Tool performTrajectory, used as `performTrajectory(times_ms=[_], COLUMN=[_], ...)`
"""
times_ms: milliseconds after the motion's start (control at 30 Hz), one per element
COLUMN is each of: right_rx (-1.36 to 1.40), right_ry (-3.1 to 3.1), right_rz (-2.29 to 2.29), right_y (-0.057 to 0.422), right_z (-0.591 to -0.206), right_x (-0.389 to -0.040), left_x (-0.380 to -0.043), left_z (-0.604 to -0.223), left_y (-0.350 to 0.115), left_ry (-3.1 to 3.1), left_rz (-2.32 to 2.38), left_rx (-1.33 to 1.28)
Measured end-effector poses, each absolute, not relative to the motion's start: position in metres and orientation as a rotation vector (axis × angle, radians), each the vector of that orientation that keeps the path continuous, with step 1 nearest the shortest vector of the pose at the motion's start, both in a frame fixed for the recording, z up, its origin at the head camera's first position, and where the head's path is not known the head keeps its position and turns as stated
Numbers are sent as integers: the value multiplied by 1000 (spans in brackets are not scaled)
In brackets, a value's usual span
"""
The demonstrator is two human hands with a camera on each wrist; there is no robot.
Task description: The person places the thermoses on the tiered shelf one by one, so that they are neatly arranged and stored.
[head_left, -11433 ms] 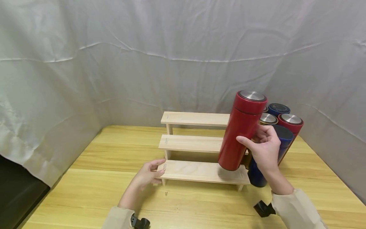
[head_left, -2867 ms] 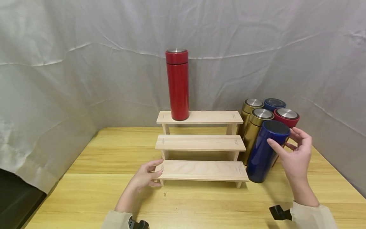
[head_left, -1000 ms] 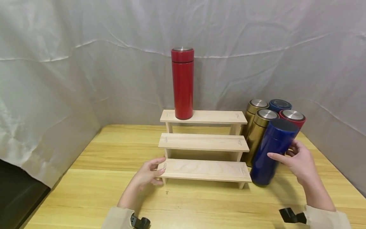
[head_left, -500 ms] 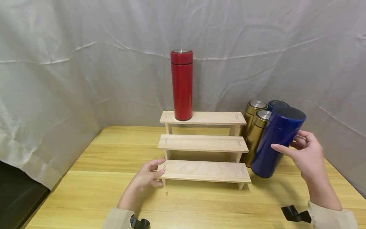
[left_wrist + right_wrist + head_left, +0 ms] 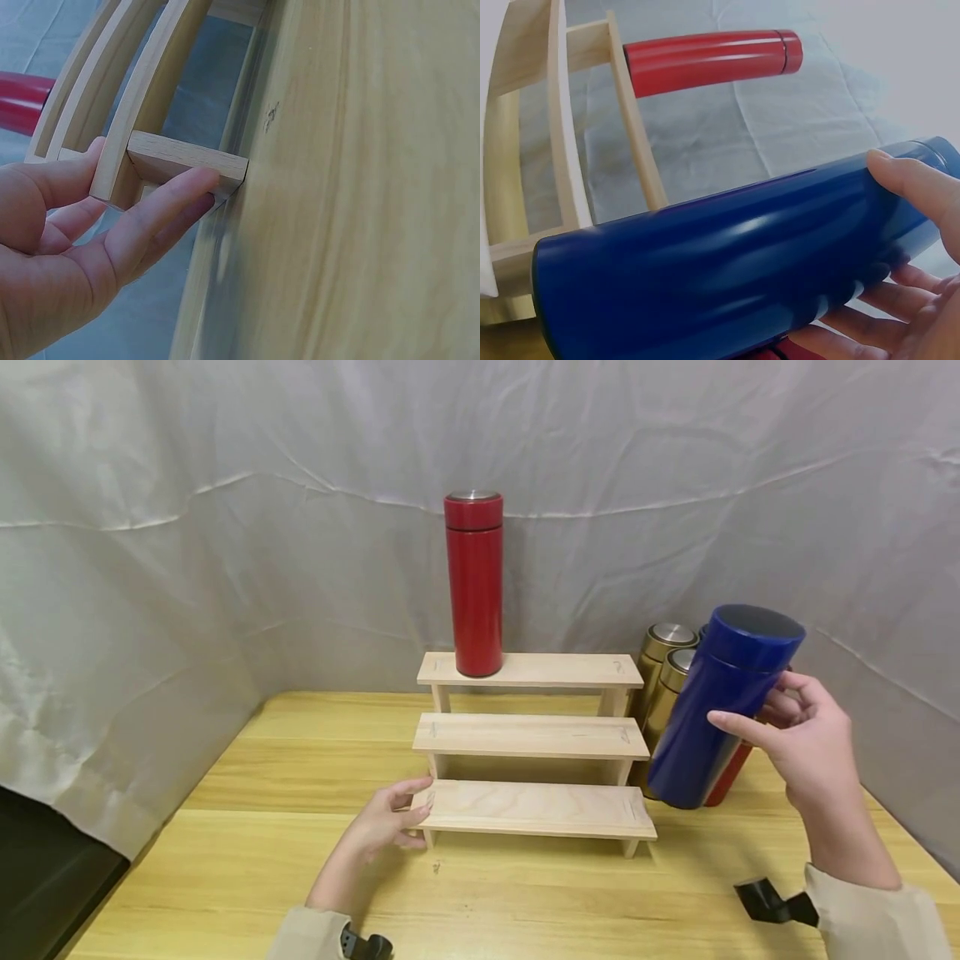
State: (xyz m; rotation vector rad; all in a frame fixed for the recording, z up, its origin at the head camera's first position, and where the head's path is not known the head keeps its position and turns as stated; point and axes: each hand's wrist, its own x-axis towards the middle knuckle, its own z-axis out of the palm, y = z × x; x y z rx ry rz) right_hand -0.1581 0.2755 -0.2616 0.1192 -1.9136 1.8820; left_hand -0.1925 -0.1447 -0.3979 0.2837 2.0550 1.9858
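Note:
My right hand [image 5: 813,752] grips a blue thermos bottle [image 5: 720,710] with a dark lid, thumb in front and fingers behind. Held up at the right of the rack, the bottle tilts with its top to the right; the right wrist view shows the fingers wrapped round it near the lid end. My left hand [image 5: 386,818] holds the left end of the lowest step of a three-step wooden rack [image 5: 528,806], fingers at the board and its leg [image 5: 187,159]. A red thermos bottle [image 5: 476,589] stands upright on the top step's left part.
Behind the blue bottle stand two gold thermos bottles [image 5: 656,647], a red bottle [image 5: 727,775], mostly hidden, and another blue one [image 5: 702,631], barely showing. The wooden table [image 5: 525,902] is backed by a grey cloth [image 5: 337,568]. A black object [image 5: 52,877] lies at the left.
Since the oldest frame, the red bottle has gone from my right hand onto the top step. My right hand has since taken the blue bottle and raised it off the table. The left hand stays put.

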Motion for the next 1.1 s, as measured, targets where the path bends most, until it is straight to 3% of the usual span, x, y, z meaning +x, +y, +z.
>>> performTrajectory(times_ms=[1100], right_rx=[234], right_ry=[-1786], right_rz=[1928], right_y=[224], right_z=[-201], right_x=[-196], left_x=[-192], left_z=[-397], left_y=[-144], left_ry=[2061], left_rz=[1983], left_rx=[268])
